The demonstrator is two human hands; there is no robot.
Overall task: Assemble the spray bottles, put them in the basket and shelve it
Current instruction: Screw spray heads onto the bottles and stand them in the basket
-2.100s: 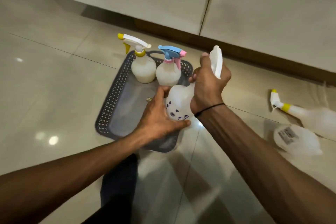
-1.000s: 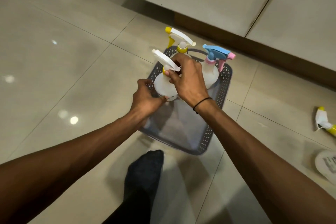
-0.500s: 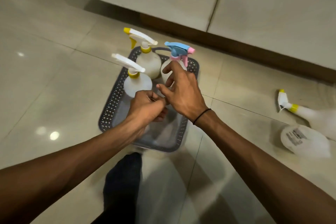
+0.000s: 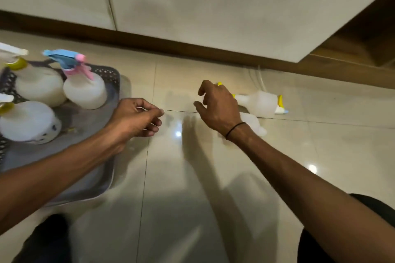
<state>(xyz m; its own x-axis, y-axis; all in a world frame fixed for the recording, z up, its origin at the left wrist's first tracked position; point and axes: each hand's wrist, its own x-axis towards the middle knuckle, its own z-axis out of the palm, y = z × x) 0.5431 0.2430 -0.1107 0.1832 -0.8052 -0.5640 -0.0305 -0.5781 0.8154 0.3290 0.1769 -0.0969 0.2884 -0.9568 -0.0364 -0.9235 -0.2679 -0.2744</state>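
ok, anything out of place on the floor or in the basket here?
Yes. Two spray bottles lie on their sides on the tiles by the right hand, outside the basket, where three stand upright. No spill shows.

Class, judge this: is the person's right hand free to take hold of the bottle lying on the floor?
Probably yes. The right hand is empty, fingers loosely spread, hovering just in front of the lying bottle; nothing stands between them on the floor.
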